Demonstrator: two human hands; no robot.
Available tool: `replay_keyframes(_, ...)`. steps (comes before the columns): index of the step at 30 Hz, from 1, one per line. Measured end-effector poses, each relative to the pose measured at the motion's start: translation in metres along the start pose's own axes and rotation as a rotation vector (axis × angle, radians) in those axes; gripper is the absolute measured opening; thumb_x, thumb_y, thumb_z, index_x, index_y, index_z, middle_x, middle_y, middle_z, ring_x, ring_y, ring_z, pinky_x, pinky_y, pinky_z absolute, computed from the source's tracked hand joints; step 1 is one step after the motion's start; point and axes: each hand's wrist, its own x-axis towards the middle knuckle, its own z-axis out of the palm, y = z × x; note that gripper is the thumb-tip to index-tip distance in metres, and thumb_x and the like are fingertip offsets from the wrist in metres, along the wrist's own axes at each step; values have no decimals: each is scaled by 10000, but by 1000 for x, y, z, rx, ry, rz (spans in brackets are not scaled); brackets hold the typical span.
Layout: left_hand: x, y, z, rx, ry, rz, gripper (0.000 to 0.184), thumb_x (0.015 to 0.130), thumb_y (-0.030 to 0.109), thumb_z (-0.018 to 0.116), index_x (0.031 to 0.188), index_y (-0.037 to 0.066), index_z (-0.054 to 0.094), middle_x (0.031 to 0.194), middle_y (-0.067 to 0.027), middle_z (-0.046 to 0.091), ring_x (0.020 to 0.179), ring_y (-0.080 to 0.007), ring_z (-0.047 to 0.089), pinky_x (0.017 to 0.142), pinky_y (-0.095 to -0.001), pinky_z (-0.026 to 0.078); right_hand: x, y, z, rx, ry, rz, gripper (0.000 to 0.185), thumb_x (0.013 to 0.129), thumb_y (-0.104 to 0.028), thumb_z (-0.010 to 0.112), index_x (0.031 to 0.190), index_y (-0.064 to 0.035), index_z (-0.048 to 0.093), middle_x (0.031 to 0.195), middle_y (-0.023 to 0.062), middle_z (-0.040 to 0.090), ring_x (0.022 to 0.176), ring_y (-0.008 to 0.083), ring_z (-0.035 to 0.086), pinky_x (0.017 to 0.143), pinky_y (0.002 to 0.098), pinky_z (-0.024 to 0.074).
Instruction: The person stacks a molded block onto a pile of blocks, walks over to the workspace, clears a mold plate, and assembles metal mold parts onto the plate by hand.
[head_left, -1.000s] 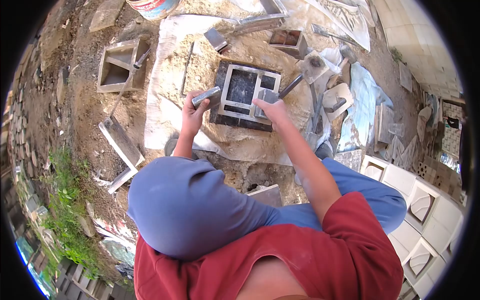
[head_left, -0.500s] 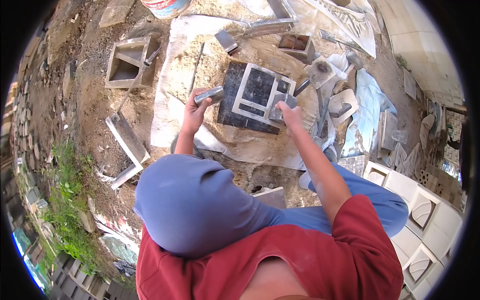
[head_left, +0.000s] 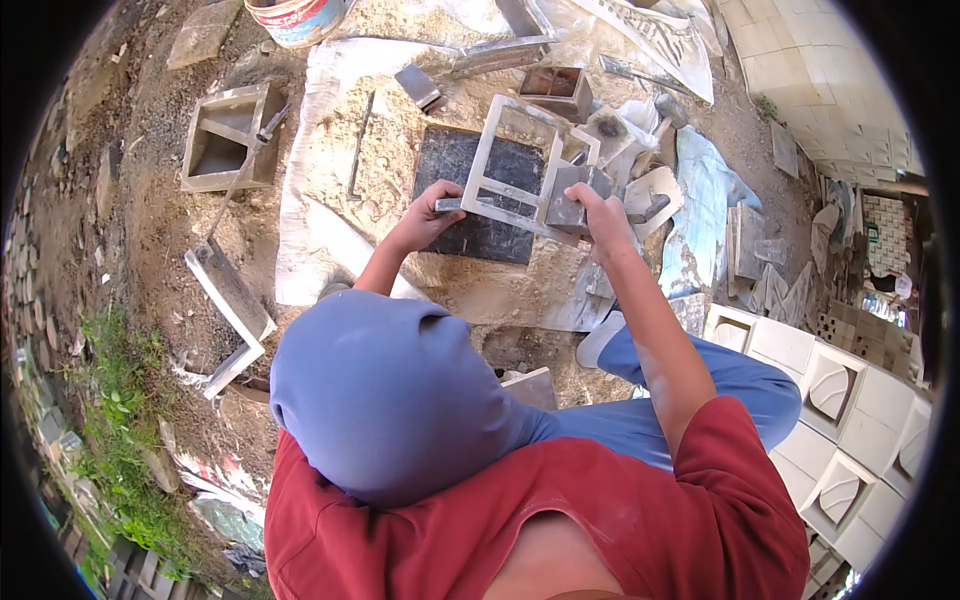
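A pale rectangular frame with crossbars [head_left: 512, 191] sits tilted above a black board [head_left: 440, 165], offset toward the board's right side. My left hand [head_left: 428, 218] is closed around a small metal block [head_left: 449, 204] at the frame's lower left corner; whether its fingers also grip the frame I cannot tell. On the frame's right side is a grey metal block [head_left: 572, 208], with the thumb and fingers of my right hand [head_left: 604, 218] closed on it. The underside of the frame is hidden.
A dusty white sheet [head_left: 300, 240] with sandy powder lies under the board. Around it are a box-shaped mould [head_left: 556, 90], a small metal piece [head_left: 417, 87], a hammer [head_left: 670, 112] and a bucket [head_left: 297, 22]. Stacked pale blocks [head_left: 785, 345] stand at right.
The frame has come up from lying flat on the black board and is now tilted. My left hand has moved right with its metal block to the frame's corner; the view has shifted slightly.
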Motion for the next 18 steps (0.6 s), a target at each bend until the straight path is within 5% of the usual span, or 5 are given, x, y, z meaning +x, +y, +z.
replay_keyframes(9,5,-1,8,90,-108,-160,322,904,-12,684,1225,11,666,1147,-65,731,1062,-146,642,975,-318,504,-9,12,20,-125,-41,-79,354,733,-343,760,766,8,730,749,26,648,677,125,558,627,306,429)
replay_keyframes(12,4,-5,11,151,-71,-109,289,896,6,696,1184,4,688,1134,-85,736,1066,-168,654,974,-333,511,-13,11,25,-219,-17,-8,303,760,-291,766,874,-13,726,865,38,678,755,137,610,708,313,480)
replay_keyframes(18,-9,-1,5,172,40,-4,334,860,9,739,1189,41,691,1127,-93,732,1037,-228,691,946,-337,527,1,26,30,-160,-30,33,318,759,-308,768,871,-13,730,843,34,673,728,139,604,674,316,462)
